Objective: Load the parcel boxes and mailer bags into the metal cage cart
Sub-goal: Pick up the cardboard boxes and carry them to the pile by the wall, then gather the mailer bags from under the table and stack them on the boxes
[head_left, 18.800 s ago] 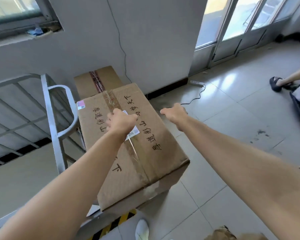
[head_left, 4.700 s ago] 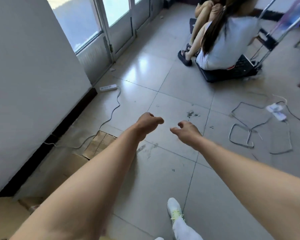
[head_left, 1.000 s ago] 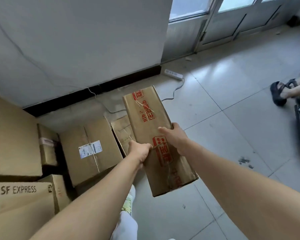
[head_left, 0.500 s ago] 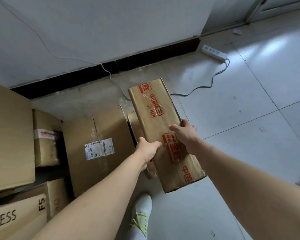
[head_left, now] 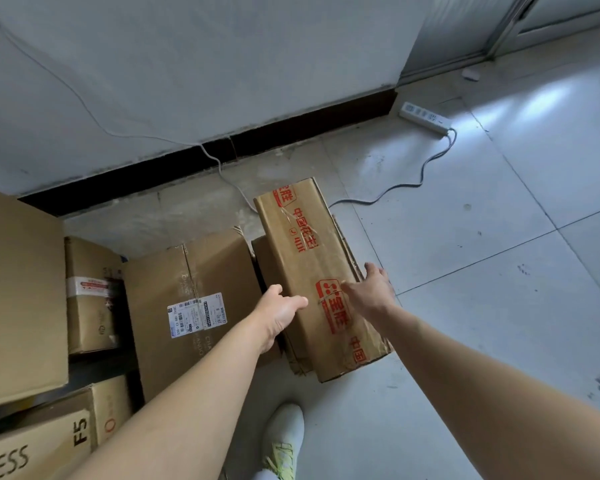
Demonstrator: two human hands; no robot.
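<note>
I see both arms stretched forward. My left hand (head_left: pixel 282 311) lies loose against the near left edge of the long carton (head_left: pixel 317 275), fingers uncurled; my right hand (head_left: pixel 369 292) rests flat on its top, fingers spread, gripping nothing. The carton is creased brown cardboard, red-printed, lying on flattened cardboard (head_left: pixel 350 251). Five other boxes crowd left.

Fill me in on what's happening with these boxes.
A person is bent over a cluster of cardboard parcels on the floor by the wall. Both hands are open at the long box with red print: the left hand at its left edge, the right hand on its right side. The box lies on flattened cardboard, beside a labelled box. No cage cart is in view.
</note>
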